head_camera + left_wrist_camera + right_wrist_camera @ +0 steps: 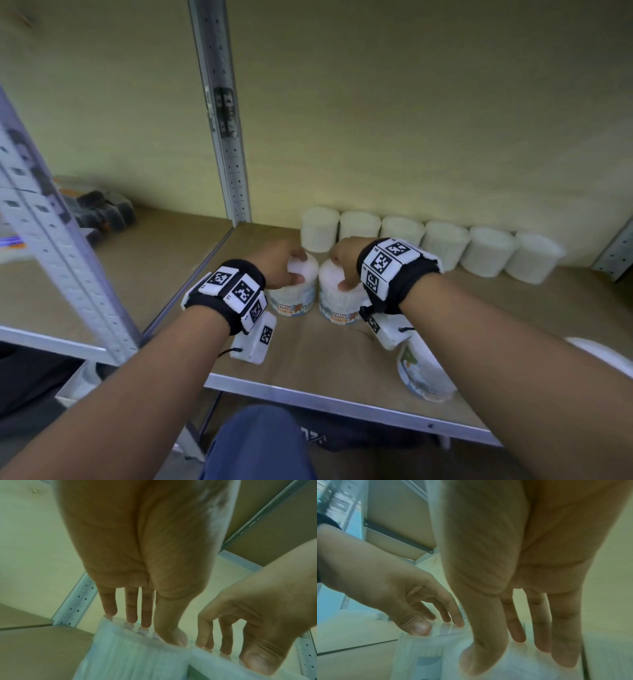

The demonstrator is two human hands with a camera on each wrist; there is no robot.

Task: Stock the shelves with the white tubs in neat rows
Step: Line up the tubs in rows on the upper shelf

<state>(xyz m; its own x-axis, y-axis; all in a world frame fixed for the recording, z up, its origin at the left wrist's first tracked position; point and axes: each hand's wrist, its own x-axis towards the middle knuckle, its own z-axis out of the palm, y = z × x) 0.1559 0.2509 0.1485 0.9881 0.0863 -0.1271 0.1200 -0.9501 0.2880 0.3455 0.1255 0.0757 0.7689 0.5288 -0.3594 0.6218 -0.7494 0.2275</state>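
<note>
The left hand (279, 262) has its grip closed over the top of one white tub (294, 289); the right hand (346, 260) grasps a second tub (339, 301) beside it. Both stand upright on the shelf (308, 349), before a back row of tubs (445, 245).

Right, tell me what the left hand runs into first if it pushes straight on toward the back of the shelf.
Most likely the leftmost tub of the back row. The left hand grips a tub just in front of it, so that tub would probably touch first; depth is hard to judge.
</note>
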